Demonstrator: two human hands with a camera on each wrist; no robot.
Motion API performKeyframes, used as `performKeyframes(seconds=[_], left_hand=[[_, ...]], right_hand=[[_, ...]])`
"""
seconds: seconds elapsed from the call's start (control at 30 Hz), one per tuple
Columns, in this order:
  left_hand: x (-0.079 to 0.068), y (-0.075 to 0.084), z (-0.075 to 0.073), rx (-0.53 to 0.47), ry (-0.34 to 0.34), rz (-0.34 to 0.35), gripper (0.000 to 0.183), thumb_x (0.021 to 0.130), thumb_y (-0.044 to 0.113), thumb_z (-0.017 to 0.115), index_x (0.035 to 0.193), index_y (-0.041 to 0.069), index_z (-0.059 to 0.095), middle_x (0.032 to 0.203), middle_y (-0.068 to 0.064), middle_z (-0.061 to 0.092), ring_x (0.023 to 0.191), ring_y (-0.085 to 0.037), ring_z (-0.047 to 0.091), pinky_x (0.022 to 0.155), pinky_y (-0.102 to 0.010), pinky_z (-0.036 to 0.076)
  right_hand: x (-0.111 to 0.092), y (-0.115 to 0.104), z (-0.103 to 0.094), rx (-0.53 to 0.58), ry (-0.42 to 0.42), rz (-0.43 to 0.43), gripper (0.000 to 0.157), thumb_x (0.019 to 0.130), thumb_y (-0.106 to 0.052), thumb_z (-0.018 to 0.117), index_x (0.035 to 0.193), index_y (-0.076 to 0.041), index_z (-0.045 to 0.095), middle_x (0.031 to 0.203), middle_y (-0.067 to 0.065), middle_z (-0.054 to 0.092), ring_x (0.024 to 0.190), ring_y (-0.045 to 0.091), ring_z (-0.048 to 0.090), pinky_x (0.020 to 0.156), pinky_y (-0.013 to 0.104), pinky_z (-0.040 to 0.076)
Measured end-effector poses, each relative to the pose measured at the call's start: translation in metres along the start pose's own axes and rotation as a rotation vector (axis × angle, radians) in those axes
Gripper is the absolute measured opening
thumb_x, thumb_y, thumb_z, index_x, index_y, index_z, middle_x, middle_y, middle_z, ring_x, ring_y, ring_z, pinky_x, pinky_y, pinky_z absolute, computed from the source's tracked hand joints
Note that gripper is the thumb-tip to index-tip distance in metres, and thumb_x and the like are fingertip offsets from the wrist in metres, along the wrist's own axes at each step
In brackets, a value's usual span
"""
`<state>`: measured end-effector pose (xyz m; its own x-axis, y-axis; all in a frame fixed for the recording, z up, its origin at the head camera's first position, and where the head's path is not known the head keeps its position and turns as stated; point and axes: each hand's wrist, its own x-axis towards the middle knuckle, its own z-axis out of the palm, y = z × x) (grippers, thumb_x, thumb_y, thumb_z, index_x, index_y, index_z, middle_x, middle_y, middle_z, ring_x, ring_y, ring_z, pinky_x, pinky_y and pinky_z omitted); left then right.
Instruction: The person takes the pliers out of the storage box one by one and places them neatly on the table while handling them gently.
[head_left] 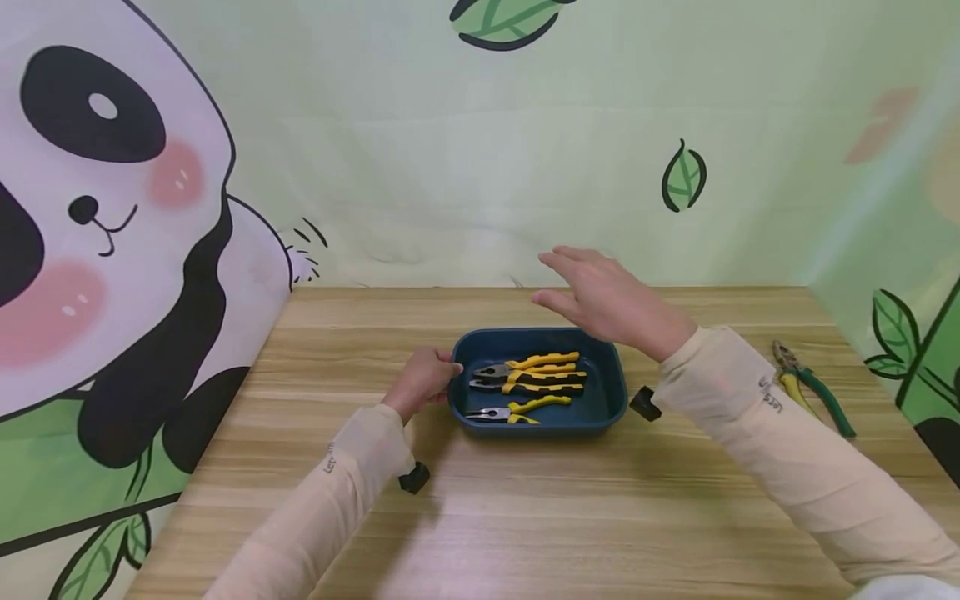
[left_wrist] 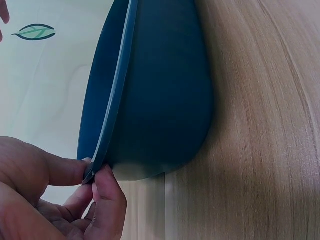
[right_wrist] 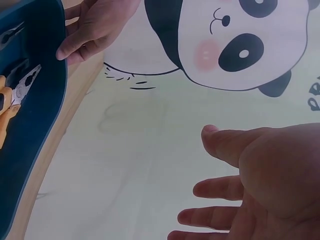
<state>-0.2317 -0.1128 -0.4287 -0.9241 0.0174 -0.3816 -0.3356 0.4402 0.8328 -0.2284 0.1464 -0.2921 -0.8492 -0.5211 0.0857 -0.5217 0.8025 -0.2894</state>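
Observation:
A dark blue plastic tray (head_left: 540, 431) stands on the wooden table, with several pliers lying side by side inside. Their handles are yellow and black; long-nose pliers (head_left: 517, 411) lie nearest the front wall. At the tray's left end, my left hand (head_left: 422, 382) pinches the rim between thumb and fingers, as the left wrist view shows at the tray rim (left_wrist: 112, 105). Above the tray's back right corner my right hand (head_left: 611, 300) is raised, its fingers straight and spread in the right wrist view, holding nothing.
To the right, beyond my right forearm, another pair of pliers (head_left: 813, 387) with green and yellow handles lies on the table (head_left: 525, 517). A wall cloth (head_left: 420, 167) printed with a panda and leaves rises behind the table's back edge.

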Motion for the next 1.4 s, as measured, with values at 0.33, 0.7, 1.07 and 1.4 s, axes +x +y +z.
performKeyframes(seconds=[0.33, 0.7, 1.07, 1.4], left_hand=[[0.000, 0.000, 0.000, -0.003, -0.006, 0.003, 0.017, 0.103, 0.002, 0.057, 0.112, -0.010, 0.064, 0.094, -0.013, 0.059, 0.073, -0.019, 0.058, 0.064, -0.031, 0.056], [0.001, -0.001, 0.000, -0.009, -0.004, 0.013, 0.015, 0.103, 0.001, 0.057, 0.108, -0.010, 0.065, 0.089, -0.009, 0.056, 0.071, -0.017, 0.055, 0.062, -0.029, 0.054], [0.000, -0.003, 0.001, -0.015, -0.002, 0.028, 0.014, 0.103, 0.002, 0.058, 0.105, -0.010, 0.065, 0.084, -0.007, 0.054, 0.069, -0.016, 0.053, 0.062, -0.029, 0.053], [0.000, -0.002, 0.001, 0.004, 0.016, 0.025, 0.012, 0.102, 0.002, 0.058, 0.104, -0.009, 0.065, 0.085, -0.006, 0.053, 0.066, -0.015, 0.051, 0.063, -0.032, 0.052]], right_hand=[[0.003, -0.003, 0.002, 0.005, -0.011, -0.004, 0.065, 0.108, -0.038, 0.056, 0.154, 0.003, 0.040, 0.158, 0.027, 0.038, 0.147, 0.044, 0.034, 0.118, 0.060, 0.027], [0.004, -0.001, 0.019, 0.061, -0.065, 0.036, 0.065, 0.107, -0.039, 0.056, 0.156, 0.001, 0.039, 0.160, 0.026, 0.035, 0.148, 0.043, 0.033, 0.119, 0.056, 0.027], [0.005, 0.005, 0.046, 0.066, -0.104, 0.039, 0.064, 0.106, -0.038, 0.059, 0.153, 0.003, 0.043, 0.157, 0.026, 0.040, 0.146, 0.042, 0.038, 0.118, 0.054, 0.031], [0.011, 0.009, 0.067, 0.055, -0.169, 0.038, 0.063, 0.106, -0.035, 0.061, 0.152, 0.004, 0.044, 0.154, 0.025, 0.044, 0.143, 0.042, 0.041, 0.117, 0.054, 0.032]])
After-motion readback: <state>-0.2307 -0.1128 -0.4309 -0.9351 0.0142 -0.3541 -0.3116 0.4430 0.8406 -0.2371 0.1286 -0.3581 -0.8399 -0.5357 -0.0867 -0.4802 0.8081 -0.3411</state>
